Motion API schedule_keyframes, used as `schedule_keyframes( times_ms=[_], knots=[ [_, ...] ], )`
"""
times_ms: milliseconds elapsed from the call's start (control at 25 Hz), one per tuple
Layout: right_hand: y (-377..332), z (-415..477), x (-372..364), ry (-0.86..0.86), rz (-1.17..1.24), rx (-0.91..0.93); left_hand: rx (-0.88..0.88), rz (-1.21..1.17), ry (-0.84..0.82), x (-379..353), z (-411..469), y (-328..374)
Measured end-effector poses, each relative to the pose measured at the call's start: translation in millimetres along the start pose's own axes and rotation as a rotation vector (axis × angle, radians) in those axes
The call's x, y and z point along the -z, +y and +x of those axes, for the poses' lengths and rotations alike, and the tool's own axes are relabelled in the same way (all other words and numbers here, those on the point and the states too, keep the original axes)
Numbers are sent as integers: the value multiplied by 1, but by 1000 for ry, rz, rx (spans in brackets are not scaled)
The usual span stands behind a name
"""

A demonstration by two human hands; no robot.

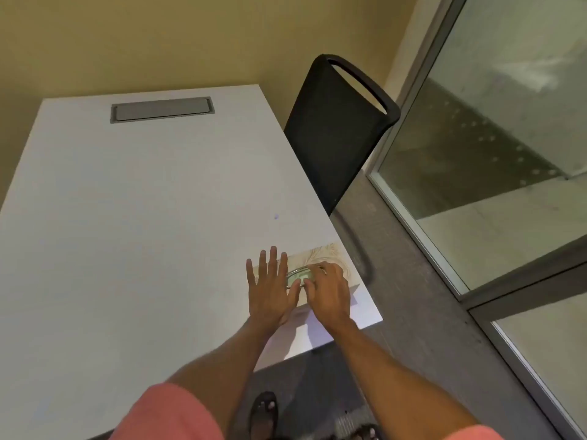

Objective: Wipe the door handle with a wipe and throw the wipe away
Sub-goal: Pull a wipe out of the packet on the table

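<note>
On the smooth white table (pixel 127 217), left hand (pixel 270 289) lies flat on the tissue box (pixel 324 254); right hand (pixel 328 289) pinches at its oval slot.

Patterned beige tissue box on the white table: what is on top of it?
Both hands rest on the patterned beige tissue box: left hand flat, right hand fingers at its oval opening. Any wipe inside is hidden.
</note>
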State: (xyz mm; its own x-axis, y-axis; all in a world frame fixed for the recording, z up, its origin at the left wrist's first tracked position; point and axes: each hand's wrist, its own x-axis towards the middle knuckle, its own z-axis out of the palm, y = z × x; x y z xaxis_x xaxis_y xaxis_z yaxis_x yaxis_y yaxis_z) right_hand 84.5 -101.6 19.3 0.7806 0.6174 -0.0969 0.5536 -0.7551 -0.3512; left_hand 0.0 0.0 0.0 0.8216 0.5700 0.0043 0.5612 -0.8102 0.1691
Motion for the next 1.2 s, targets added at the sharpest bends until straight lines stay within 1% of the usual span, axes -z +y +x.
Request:
schedule_keyframes(
  times_ms=[80, 160, 320, 520, 640, 1040, 1200],
  knots=[
    [-1, 8, -3, 65, 15, -35, 16, -5, -21, -5, 5, 3],
    [0, 17, -6, 69, -59, -30, 21, -14, 2, -10, 8, 4],
    [-1, 27, -7, 42, -135, -11, 42, -15, -32, -30, 6, -1],
    [-10, 40, -6, -32, -175, -73, 50, -21, 27, -34, 3, 1],
    [-13, 45, -5, -61, -199, -79, 48, -23, 37, -37, 4, -1],
    [-17, 51, 0, -172, -206, -35, 55, -12, 38, -41, 5, -2],
    [-18, 49, 0, -179, -266, 17, 67, -10, 23, -39, 4, 0]
  ],
)
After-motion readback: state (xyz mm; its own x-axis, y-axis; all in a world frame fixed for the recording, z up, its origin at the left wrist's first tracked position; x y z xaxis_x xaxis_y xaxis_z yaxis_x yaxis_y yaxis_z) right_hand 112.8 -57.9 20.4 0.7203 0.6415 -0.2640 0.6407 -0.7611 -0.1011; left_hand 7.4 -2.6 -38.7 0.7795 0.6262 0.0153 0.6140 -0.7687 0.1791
